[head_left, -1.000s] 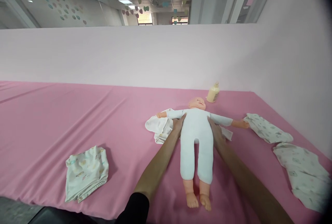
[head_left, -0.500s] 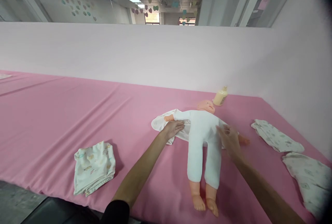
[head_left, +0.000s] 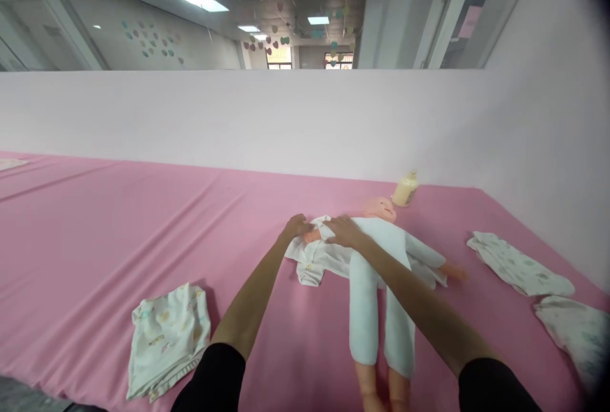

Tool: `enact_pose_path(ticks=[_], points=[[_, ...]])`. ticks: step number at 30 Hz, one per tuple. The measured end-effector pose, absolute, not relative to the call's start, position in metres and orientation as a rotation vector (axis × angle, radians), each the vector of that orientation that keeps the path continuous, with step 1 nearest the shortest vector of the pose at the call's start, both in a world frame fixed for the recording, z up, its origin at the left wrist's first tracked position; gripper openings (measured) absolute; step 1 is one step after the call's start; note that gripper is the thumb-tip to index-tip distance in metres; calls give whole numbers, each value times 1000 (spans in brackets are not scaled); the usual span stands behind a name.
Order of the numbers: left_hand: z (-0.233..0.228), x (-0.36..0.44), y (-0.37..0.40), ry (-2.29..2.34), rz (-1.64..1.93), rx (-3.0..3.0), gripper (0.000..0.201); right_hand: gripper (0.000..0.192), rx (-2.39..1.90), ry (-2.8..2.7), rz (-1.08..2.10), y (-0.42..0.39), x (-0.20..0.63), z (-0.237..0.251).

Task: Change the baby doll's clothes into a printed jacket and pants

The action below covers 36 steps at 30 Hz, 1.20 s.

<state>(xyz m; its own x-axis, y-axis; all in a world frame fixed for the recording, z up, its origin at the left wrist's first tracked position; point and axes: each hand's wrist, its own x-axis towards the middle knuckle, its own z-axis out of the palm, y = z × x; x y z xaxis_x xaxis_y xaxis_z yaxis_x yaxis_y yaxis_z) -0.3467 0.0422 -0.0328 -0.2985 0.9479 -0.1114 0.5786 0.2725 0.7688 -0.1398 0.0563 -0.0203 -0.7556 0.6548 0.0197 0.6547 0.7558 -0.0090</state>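
One doll (head_left: 389,238), creased pink sheet (head_left: 157,227), wht wall (head_left: 214,119), lit rm (head_left: 229,24) prob. beyond

There are one doll (head_left: 385,235), one bottle (head_left: 405,190) and three folded cloths (head_left: 169,336).

It looks to me like a childcare training room: a baby doll (head_left: 391,237) lies on a broad pink sheet (head_left: 190,227), with folded printed cloths (head_left: 169,339) and a pump bottle (head_left: 405,191) around it. Over the white partition (head_left: 238,119), heart-shaped decorations (head_left: 284,41) and bright ceiling lights (head_left: 200,0) show in a larger, classroom-like space.
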Motion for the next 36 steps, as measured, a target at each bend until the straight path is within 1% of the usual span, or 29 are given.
enact_pose_path(ticks=[2, 5, 9, 13, 16, 20, 22, 25, 26, 29, 31, 34, 36], points=[[-31, -350, 44, 1910, 751, 1413, 24, 51, -1071, -2917, -8, 58, -137, -19], [-19, -357, 41, 1813, 708, 1429, 21, 52, -1073, -2847, -10, 58, -128, -15], [8, -368, 31, 1693, 791, 1347, 19, 53, -1115, -2699, 99, 60, -121, -12], [35, -367, 21, 1614, 888, 1222, 19, 54, -1097, -2672, 263, 60, -119, -10], [52, -354, 14, 1595, 936, 1161, 19, 54, -1128, -2634, 308, 59, -119, -9], [69, -320, 5, 1526, 1036, 1172, 20, 51, -1243, -2656, 232, 58, -125, -12], [73, -298, 0, 1449, 1075, 1229, 20, 45, -1267, -2676, 202, 59, -129, -15], [72, -268, -8, 1382, 1046, 1348, 19, 26, -1292, -2690, 172, 63, -131, -14], [69, -260, -11, 1359, 1024, 1374, 19, 24, -1301, -2686, 158, 65, -130, -12], [54, -248, -22, 1299, 970, 1377, 17, 24, -1341, -2642, 76, 71, -121, -1], [40, -246, -30, 1302, 934, 1385, 19, 22, -1373, -2611, 4, 74, -112, 7], [15, -246, -41, 1449, 848, 1488, 30, 23, -1421, -2599, -79, 78, -97, 15], [-1, -243, -47, 1602, 776, 1581, 32, 25, -1468, -2603, -115, 80, -88, 15]])
